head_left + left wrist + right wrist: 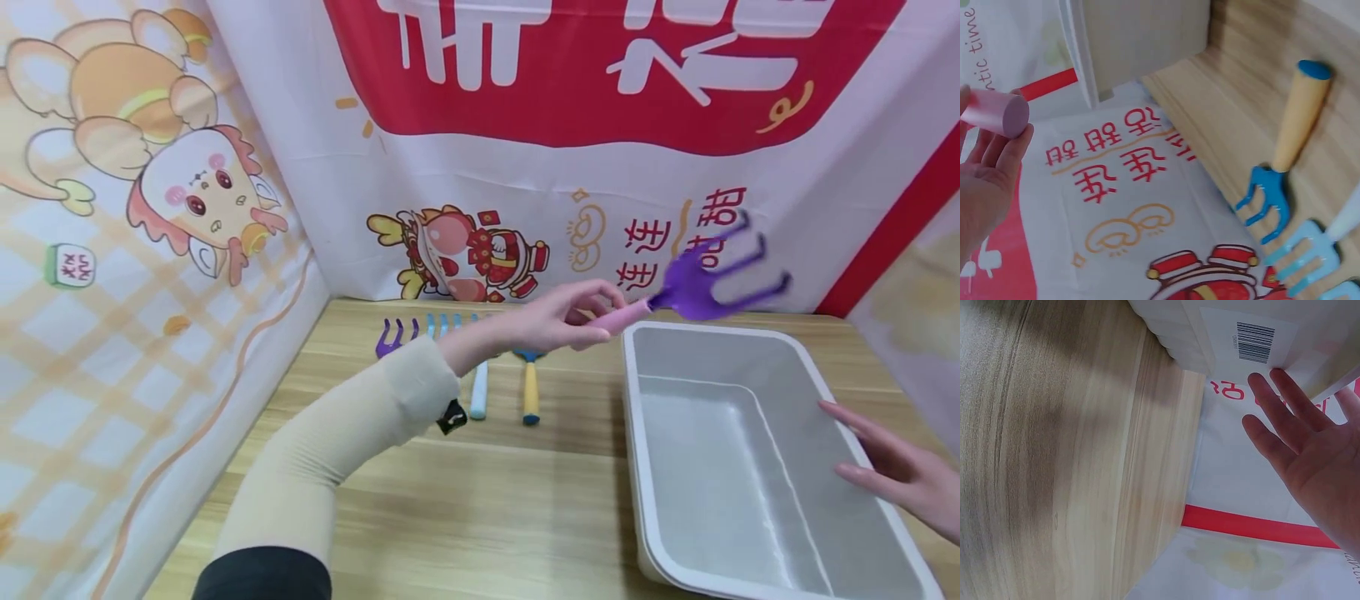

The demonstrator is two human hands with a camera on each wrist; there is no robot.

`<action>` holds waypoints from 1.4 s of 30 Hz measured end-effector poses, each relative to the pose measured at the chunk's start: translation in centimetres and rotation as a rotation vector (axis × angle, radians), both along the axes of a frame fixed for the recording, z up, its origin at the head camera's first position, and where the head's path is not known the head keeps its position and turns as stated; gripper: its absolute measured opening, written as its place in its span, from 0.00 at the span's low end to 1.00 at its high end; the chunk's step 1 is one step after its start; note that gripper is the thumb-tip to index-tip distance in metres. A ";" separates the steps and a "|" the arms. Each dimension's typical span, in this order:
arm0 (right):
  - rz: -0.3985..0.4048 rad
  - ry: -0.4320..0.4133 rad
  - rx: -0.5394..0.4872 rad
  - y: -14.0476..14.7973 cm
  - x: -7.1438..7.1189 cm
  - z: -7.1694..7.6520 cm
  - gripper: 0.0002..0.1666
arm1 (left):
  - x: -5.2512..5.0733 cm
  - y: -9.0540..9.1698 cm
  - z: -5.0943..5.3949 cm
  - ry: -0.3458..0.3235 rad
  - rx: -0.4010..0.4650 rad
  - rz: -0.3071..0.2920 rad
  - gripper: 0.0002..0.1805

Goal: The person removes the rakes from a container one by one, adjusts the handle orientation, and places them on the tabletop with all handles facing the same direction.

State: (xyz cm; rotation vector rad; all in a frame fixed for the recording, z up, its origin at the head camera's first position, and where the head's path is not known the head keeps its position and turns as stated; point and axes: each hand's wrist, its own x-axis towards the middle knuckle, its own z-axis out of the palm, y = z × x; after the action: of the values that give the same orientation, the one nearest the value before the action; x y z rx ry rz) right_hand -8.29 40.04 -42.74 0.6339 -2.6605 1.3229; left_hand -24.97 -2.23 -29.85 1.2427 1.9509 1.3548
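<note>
My left hand (570,317) grips the pink handle (997,114) of a purple hand fork (693,283), raised above the back left corner of a grey plastic bin (720,329). Its tines point up and right, slightly blurred. At the bin's right rim is my right hand (907,479); in the right wrist view its fingers (1279,422) are spread and fairly straight beside the bin's outer wall, near a barcode label (1255,342). Whether they touch the wall I cannot tell.
Behind my left forearm lie a blue fork with a yellow handle (531,392), a light blue fork (1310,250) and another purple fork (390,340), partly hidden. Printed cloth (465,175) hangs behind and on the left of the wooden table (480,517).
</note>
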 end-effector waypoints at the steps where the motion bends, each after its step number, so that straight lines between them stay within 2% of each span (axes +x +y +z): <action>1: -0.007 -0.011 0.003 0.1 0.1 0.0 0.45 | 0.0 -0.4 -0.4 -0.018 0.022 0.036 0.19; 7: -0.030 -0.075 0.000 0.7 0.2 -0.1 0.46 | 0.3 -2.3 -2.9 -0.110 0.112 0.194 0.24; 12: -0.067 -0.137 0.012 0.9 0.2 -0.1 0.47 | 0.8 -3.4 -5.0 -0.133 0.141 0.316 0.28; 15: -0.116 -0.190 0.051 0.9 0.3 0.0 0.47 | 1.0 -3.5 -6.2 -0.136 0.163 0.376 0.30; 18: -0.122 -0.200 0.055 0.9 0.2 0.1 0.47 | 1.3 -3.4 -7.4 -0.124 0.182 0.430 0.31; 24: -0.079 -0.155 0.012 0.8 0.0 0.2 0.47 | 2.0 -2.7 -9.6 -0.098 0.184 0.574 0.32; 29: -0.084 -0.133 0.011 0.6 -0.2 0.1 0.47 | 2.5 -1.3 -10.8 -0.089 0.201 0.689 0.32; 36: -0.012 -0.113 -0.019 0.5 -0.3 0.0 0.45 | 2.9 0.5 -12.5 -0.084 0.176 0.769 0.35; 38: -0.009 -0.111 -0.016 0.5 -0.3 -0.1 0.45 | 2.9 1.0 -13.1 -0.094 0.157 0.803 0.35; 42: -0.028 -0.120 -0.006 0.4 -0.3 -0.2 0.45 | 2.7 2.0 -14.5 -0.164 0.126 0.882 0.35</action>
State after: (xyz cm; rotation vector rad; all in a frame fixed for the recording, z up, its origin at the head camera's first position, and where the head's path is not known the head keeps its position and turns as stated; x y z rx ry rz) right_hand -8.56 40.44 -42.93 0.5305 -2.7471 1.4035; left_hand -22.22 -0.26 -44.36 0.2443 2.4169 1.9142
